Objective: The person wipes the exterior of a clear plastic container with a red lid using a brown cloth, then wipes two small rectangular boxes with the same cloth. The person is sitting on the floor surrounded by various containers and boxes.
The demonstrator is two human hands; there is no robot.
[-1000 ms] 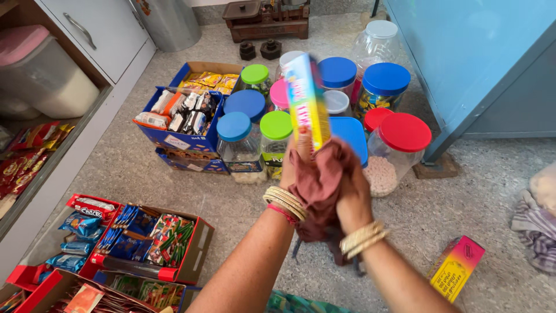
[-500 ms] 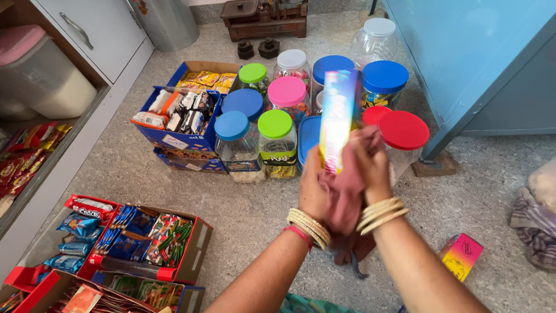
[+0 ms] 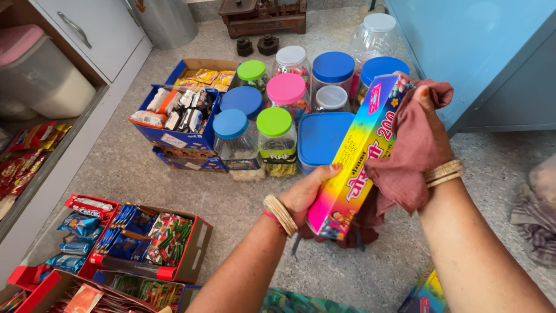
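Observation:
My left hand (image 3: 306, 194) grips the lower end of a long rainbow-coloured box (image 3: 359, 155), which tilts up to the right. My right hand (image 3: 430, 124) presses a reddish-brown cloth (image 3: 408, 153) against the box's upper end and side. The cloth hangs down below the box. Both wrists wear bangles. Right behind the box stand plastic jars with blue, green and pink lids (image 3: 273, 123) and a blue-lidded tub (image 3: 321, 138).
Open blue cartons of wrapped snacks (image 3: 179, 110) sit at the back left. Red display boxes of sweets (image 3: 136, 235) lie at the front left. A cupboard (image 3: 52, 87) is at the left, a blue cabinet (image 3: 480, 52) at the right, and a rag (image 3: 536, 211) on the floor.
The box has tipped from upright to slanting up to the right. My right hand with the cloth has slid up to its top end; my left hand now holds the bottom.

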